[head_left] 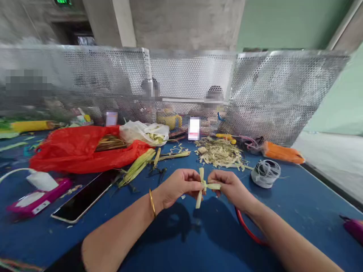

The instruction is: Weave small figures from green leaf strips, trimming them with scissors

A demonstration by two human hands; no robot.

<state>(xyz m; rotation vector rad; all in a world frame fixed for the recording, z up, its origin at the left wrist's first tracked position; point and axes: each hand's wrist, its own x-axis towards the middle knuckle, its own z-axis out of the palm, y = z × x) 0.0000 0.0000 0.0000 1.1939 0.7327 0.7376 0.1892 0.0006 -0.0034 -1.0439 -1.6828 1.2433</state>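
Observation:
Between my two hands, above the blue table, is a small cross-shaped piece of pale green leaf strips, with arms pointing up, down and right. My left hand, with a gold bangle on its wrist, pinches the piece at its left side near the centre. My right hand has its fingers pressed together at the piece's upper right. The fingertips of both hands are close to each other. Behind them lies a heap of pale shredded strips.
A red plastic bag, a white bag and leaf stalks lie at left and centre. Nearer left are a phone and a purple pack. Grey twine and an orange bundle lie right. A perforated metal screen stands behind.

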